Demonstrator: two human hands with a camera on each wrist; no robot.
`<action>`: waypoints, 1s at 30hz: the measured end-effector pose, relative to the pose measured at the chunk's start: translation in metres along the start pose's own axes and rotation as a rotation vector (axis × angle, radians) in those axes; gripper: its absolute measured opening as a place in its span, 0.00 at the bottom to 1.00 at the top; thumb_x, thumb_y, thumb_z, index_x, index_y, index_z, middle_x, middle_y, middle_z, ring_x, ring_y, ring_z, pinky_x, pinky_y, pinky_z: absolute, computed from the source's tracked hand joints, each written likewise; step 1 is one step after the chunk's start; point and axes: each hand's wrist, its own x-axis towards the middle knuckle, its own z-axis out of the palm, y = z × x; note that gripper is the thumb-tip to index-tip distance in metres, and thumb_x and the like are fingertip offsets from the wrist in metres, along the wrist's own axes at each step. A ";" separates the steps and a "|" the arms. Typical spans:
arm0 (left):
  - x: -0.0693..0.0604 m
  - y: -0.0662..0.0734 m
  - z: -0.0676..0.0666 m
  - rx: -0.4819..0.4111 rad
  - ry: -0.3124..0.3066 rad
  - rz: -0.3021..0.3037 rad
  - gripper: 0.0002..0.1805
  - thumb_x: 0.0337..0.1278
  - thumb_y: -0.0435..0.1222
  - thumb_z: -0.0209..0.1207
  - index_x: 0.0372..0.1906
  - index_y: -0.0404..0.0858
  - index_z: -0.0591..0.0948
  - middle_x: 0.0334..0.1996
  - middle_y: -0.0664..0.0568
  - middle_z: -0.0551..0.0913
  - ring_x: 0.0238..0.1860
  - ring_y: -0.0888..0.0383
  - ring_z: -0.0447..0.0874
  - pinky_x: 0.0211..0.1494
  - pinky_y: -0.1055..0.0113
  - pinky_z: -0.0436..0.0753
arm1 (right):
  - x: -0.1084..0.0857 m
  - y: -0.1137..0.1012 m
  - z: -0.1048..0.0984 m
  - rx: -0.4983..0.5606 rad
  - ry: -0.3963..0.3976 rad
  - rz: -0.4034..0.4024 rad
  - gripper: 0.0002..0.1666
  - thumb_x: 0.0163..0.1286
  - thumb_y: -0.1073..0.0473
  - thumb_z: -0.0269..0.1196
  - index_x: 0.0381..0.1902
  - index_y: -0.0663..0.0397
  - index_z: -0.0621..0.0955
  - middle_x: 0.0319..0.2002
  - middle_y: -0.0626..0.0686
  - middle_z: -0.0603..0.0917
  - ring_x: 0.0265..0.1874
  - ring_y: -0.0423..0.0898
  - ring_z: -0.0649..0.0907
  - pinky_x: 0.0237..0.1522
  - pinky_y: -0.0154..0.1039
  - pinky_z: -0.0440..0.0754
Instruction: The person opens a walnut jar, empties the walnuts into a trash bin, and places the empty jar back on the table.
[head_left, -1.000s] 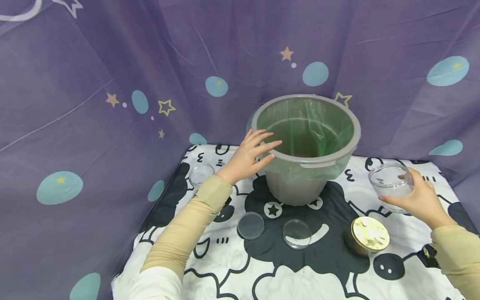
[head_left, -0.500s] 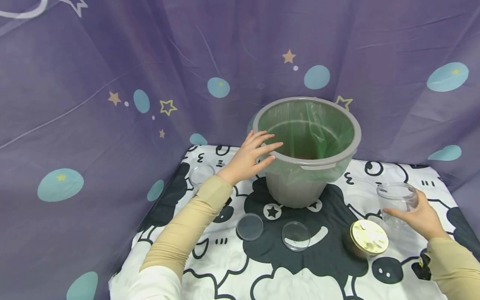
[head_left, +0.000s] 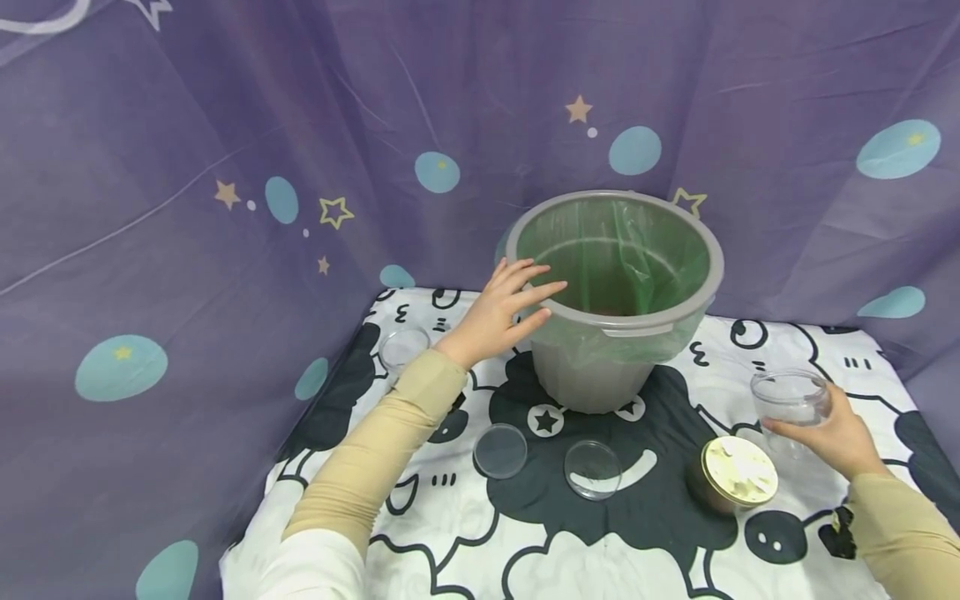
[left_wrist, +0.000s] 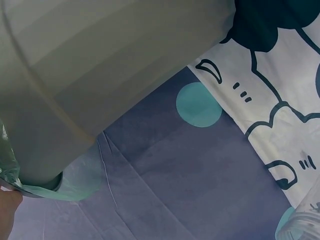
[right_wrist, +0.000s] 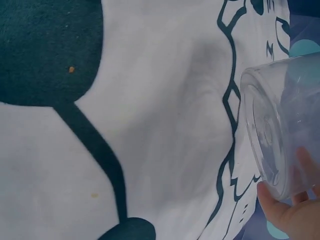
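My left hand [head_left: 498, 315], fingers spread and fairly straight, rests on the left rim of a grey trash bin [head_left: 588, 379]. A green bag [head_left: 637, 267] lines the bin and folds over its rim. At the right, my right hand [head_left: 843, 429] grips a clear jar [head_left: 787, 396] by its side, mouth upward. In the right wrist view the jar's base [right_wrist: 267, 132] shows above the cloth, with fingers [right_wrist: 272, 205] around its wall. A brown jar with a gold lid [head_left: 738, 472] stands just left of the right hand.
Two clear round lids [head_left: 500, 451] lie on the sheep-print cloth [head_left: 585, 554] in front of the bin. Another clear jar [head_left: 403, 346] stands behind my left forearm. A purple curtain [head_left: 360, 125] closes off the back and left.
My right hand has brought the clear jar down and slightly to the right, turning it more upright, and then shifted only slightly. The left hand stays at the bin's rim.
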 end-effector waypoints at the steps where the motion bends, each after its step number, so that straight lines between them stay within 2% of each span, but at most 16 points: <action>1: 0.000 0.000 0.000 0.001 -0.001 0.000 0.22 0.68 0.44 0.52 0.65 0.48 0.72 0.67 0.46 0.67 0.72 0.50 0.54 0.76 0.46 0.43 | 0.000 0.001 0.001 0.002 0.001 -0.001 0.67 0.52 0.46 0.72 0.71 0.72 0.43 0.58 0.84 0.60 0.53 0.81 0.63 0.51 0.72 0.62; 9: 0.002 0.002 -0.001 -0.002 0.000 -0.004 0.22 0.68 0.44 0.51 0.64 0.48 0.73 0.66 0.47 0.69 0.72 0.50 0.55 0.76 0.48 0.43 | -0.001 0.007 0.007 -0.033 0.011 -0.027 0.65 0.51 0.47 0.73 0.70 0.74 0.47 0.55 0.85 0.63 0.51 0.82 0.64 0.49 0.72 0.64; 19: 0.001 0.004 -0.001 -0.020 -0.007 -0.011 0.22 0.67 0.44 0.53 0.64 0.48 0.74 0.66 0.46 0.69 0.72 0.49 0.56 0.76 0.47 0.43 | -0.004 0.004 0.010 -0.062 -0.008 -0.029 0.65 0.51 0.49 0.73 0.70 0.73 0.46 0.56 0.84 0.62 0.51 0.82 0.65 0.49 0.72 0.64; 25: 0.000 0.004 -0.001 -0.019 0.002 -0.007 0.22 0.67 0.44 0.52 0.64 0.48 0.73 0.65 0.47 0.69 0.72 0.50 0.56 0.76 0.48 0.43 | -0.004 0.006 0.007 -0.067 -0.031 -0.008 0.67 0.52 0.47 0.72 0.70 0.73 0.43 0.58 0.84 0.59 0.53 0.83 0.62 0.50 0.73 0.62; 30: -0.001 0.004 -0.003 -0.013 0.001 -0.019 0.22 0.67 0.44 0.52 0.64 0.48 0.73 0.65 0.47 0.69 0.71 0.50 0.56 0.76 0.49 0.42 | -0.005 0.008 0.005 -0.095 0.002 -0.021 0.67 0.50 0.46 0.72 0.71 0.71 0.45 0.58 0.83 0.58 0.52 0.82 0.57 0.46 0.70 0.60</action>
